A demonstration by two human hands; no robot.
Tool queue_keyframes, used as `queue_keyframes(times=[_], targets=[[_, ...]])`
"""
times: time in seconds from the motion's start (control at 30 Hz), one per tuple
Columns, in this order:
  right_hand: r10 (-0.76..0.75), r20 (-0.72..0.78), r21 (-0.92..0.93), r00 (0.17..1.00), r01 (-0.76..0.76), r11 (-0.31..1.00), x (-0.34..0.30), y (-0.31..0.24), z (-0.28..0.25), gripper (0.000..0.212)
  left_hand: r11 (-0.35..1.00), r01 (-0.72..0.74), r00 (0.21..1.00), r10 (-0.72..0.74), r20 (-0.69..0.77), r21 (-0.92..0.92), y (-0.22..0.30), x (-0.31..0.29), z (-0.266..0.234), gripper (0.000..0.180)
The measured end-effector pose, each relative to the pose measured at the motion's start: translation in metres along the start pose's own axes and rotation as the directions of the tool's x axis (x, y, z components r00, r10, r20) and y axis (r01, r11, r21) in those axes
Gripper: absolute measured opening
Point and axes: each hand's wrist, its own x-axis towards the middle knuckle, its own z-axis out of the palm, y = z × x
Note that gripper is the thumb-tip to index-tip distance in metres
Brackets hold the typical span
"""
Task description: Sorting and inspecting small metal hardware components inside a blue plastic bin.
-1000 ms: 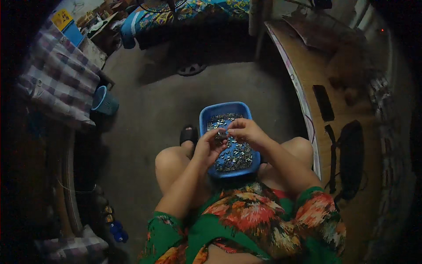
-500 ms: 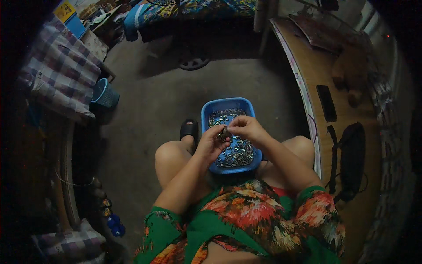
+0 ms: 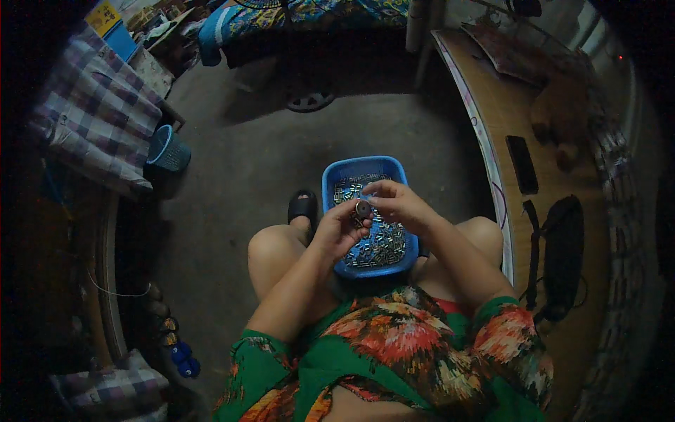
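Small round part [image 3: 363, 209] in left hand [image 3: 339, 231]

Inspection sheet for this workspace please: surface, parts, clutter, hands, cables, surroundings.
Surface: grey floor; wooden bench at right.
Parts: blue tub holding many small metal cylinders; dark round piece in hand.
Clutter: dark phone-like slab and black bag-like item on bench.
Hands: left hand grips round piece; right hand beside it, contact unclear.
Cables: thin pale cord, lower left.
Surroundings: checked cloth, bin, patterned cover.
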Motion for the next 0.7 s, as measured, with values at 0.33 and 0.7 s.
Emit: queue_keyframes(times=[0.33, 0.7], targets=[[-0.06, -0.05, -0.138, 0.997, 0.052, 0.989, 0.009, 0.017, -0.004, 0.021, 0.999, 0.021, 0.999, -0.019, -0.045, 0.041, -0.001, 0.0, 0.0, 0.023], [0.075, -0.024, 0.337, 0.997, -0.062, 0.939, 0.016, 0.024, -0.014, 0.02, 0.991, -0.132, 0.981, 0.127, -0.145, -0.022, 0.0, 0.001, -0.005, 0.016]])
